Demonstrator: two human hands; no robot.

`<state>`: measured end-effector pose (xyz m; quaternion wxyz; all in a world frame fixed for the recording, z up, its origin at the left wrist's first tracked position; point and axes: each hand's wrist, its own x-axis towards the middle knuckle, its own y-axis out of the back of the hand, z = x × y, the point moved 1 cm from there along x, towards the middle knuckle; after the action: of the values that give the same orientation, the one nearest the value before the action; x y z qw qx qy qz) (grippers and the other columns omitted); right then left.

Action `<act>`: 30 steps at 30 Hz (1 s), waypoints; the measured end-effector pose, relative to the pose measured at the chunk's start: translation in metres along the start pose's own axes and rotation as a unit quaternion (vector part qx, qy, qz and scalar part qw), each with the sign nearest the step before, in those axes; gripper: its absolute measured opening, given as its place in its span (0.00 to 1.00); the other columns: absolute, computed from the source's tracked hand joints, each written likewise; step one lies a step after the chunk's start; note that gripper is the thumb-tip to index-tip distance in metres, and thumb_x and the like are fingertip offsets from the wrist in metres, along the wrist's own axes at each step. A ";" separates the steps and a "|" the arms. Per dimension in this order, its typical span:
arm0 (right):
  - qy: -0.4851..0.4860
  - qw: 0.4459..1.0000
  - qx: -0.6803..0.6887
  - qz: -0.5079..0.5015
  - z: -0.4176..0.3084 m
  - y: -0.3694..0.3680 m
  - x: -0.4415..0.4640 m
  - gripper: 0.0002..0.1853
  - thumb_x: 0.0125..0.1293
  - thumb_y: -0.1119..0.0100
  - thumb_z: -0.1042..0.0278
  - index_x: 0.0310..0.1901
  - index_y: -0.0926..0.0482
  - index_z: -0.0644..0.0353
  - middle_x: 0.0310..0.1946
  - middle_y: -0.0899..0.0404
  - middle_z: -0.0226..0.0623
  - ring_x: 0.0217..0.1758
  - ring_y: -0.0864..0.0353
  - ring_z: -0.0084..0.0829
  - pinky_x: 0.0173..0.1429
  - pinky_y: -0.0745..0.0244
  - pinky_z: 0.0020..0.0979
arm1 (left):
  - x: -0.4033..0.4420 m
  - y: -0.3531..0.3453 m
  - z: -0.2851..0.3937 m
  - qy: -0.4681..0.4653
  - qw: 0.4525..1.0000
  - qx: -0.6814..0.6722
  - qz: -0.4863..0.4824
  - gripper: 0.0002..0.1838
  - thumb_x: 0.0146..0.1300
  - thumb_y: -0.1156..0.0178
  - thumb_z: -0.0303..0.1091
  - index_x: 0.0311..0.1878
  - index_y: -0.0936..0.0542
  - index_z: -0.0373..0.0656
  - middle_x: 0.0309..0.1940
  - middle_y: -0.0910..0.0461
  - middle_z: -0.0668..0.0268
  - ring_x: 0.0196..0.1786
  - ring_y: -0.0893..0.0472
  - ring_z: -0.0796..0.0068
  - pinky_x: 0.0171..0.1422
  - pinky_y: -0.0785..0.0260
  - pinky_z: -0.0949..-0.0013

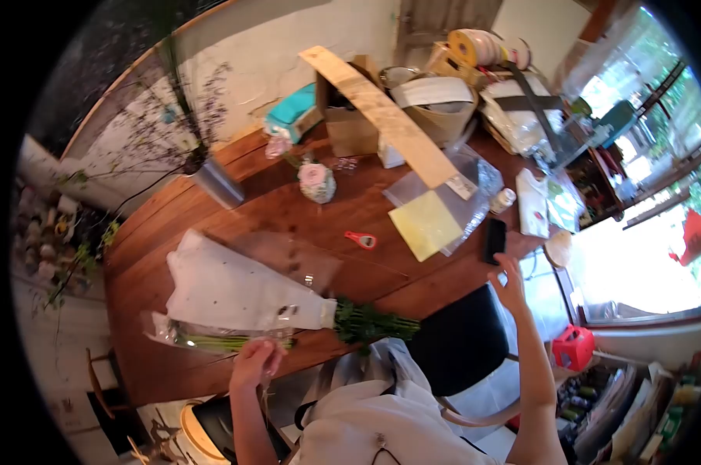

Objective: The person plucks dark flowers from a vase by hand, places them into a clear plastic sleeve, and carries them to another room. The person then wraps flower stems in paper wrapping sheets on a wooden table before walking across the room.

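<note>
White clothing (374, 425) is showing nearest the camera, on the near side of the white wrap (226, 279), which is lying on the worktop (149, 372). Leafy green stems (374, 322) are projecting from the wrap's right end. Left hand (256, 363) is occupying the wrap's near side, beside sleeved stems (211, 341); its fingers are curling inward, grip undeterminable. Right hand (508, 280), fingers standing partly apart, is reaching well right of the wrap, at a black phone (494, 239); contact is remaining unclear.
</note>
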<state>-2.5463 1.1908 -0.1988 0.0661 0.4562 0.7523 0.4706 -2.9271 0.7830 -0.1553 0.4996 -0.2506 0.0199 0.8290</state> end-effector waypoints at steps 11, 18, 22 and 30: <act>0.131 0.825 0.507 -0.215 -0.230 -0.041 0.084 0.10 0.57 0.52 0.90 0.35 0.22 0.70 0.40 0.20 0.47 0.45 0.22 0.35 0.49 0.28 0.29 | -0.005 -0.006 0.055 0.154 0.948 0.119 -0.254 0.27 0.70 0.55 0.51 0.58 0.29 0.36 0.25 0.26 0.68 0.22 0.29 0.82 0.26 0.32 0.77; 0.003 0.780 0.578 -0.239 -0.204 -0.097 0.091 0.08 0.58 0.50 0.90 0.33 0.23 0.68 0.36 0.20 0.40 0.40 0.21 0.26 0.48 0.26 0.26 | 0.014 0.000 0.084 0.248 0.920 0.121 -0.278 0.37 0.66 0.60 0.63 0.55 0.28 0.34 0.23 0.26 0.67 0.18 0.29 0.81 0.24 0.32 0.76; 0.025 0.846 0.474 -0.243 -0.212 -0.095 0.089 0.07 0.58 0.48 0.88 0.36 0.22 0.68 0.37 0.20 0.39 0.38 0.21 0.24 0.43 0.24 0.24 | 0.030 -0.004 0.088 0.262 0.918 0.116 -0.275 0.39 0.66 0.64 0.65 0.55 0.27 0.34 0.22 0.27 0.67 0.16 0.30 0.81 0.22 0.33 0.76; -0.054 0.832 0.499 -0.237 -0.180 -0.094 0.076 0.10 0.58 0.47 0.87 0.39 0.20 0.67 0.36 0.19 0.35 0.35 0.22 0.20 0.39 0.27 0.20 | 0.055 -0.004 0.085 0.267 0.876 0.132 -0.378 0.38 0.69 0.67 0.63 0.59 0.29 0.35 0.19 0.29 0.68 0.15 0.34 0.81 0.20 0.35 0.75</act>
<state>-2.7438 1.1180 -0.1471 -0.0207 0.2594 0.9652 -0.0247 -2.9783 0.8539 -0.1040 0.7792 -0.3828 0.1653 0.4680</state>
